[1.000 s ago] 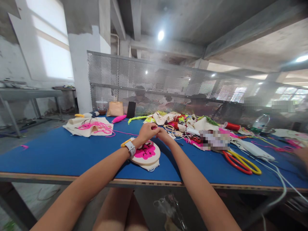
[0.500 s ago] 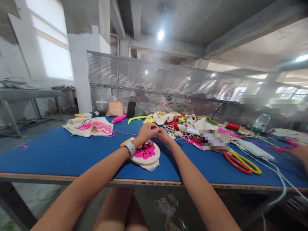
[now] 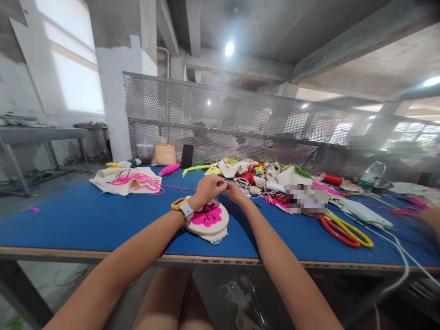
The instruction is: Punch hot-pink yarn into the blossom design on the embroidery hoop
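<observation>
My left hand (image 3: 209, 187), with a watch on its wrist, is closed in a pinch above the far edge of a round embroidery hoop (image 3: 224, 219). Its fingertips meet those of my right hand (image 3: 234, 191), closed as well. Pink yarn (image 3: 178, 187) runs across the table to my left hand, and a bit of pink shows between the fingers. What my right fingertips pinch is too small to make out. Stretched in the hoop is cream cloth with a bright pink shape (image 3: 211, 216) and dark lines; its frayed edge (image 3: 217, 237) hangs out at the near side.
Left on the blue table (image 3: 85, 220) lies folded cream cloth (image 3: 103, 179) with loose pink yarn. Right are heaped yarns and cloths, red-and-yellow-handled scissors (image 3: 340, 231), a white power bank-like block (image 3: 367, 214) with cables, and a bottle (image 3: 373, 175). A phone (image 3: 187, 156) leans on the mesh screen.
Almost nothing differs. Both hands stay pinched together above the hoop, with only a very slight shift of the fingers and view.
</observation>
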Demonstrator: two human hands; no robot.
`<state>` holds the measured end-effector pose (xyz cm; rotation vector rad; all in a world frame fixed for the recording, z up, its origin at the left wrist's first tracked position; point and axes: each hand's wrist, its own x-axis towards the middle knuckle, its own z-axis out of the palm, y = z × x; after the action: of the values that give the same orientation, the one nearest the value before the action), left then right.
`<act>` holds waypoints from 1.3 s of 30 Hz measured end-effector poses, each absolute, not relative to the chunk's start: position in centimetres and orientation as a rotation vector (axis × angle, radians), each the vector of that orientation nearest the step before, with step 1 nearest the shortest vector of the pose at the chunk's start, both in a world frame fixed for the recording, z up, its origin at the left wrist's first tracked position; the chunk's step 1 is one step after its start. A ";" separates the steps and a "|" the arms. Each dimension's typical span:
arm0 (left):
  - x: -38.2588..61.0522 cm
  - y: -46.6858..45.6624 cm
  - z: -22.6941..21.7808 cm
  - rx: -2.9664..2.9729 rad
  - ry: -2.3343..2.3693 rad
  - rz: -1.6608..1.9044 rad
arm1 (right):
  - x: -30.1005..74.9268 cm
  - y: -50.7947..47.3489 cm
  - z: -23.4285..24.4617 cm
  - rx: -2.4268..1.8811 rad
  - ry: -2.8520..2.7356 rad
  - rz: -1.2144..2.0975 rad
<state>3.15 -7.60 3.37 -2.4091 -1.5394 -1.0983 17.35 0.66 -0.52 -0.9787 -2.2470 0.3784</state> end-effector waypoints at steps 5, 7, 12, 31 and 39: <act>3.2 -7.9 3.2 -2.342 -1.516 -1.089 | 17.3 0.2 -0.3 -1.054 -2.277 0.307; 3.1 -8.1 3.2 -2.320 -1.498 -1.090 | 17.3 0.0 -0.2 -1.091 -2.287 0.273; 2.8 -8.2 3.3 -2.322 -1.409 -1.028 | 17.4 -0.6 0.1 -1.189 -2.313 0.186; 1.7 -7.6 3.6 -2.453 -1.169 -0.786 | 17.1 -3.1 1.7 -1.584 -2.347 -0.069; 2.0 -7.7 3.6 -2.371 -1.416 -0.763 | 16.7 -4.3 2.2 -1.679 -2.332 -0.214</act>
<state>1.98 -7.69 3.61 -2.3705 -1.4158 -0.7627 16.67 -4.27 2.21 -1.6793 -2.3320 -0.2137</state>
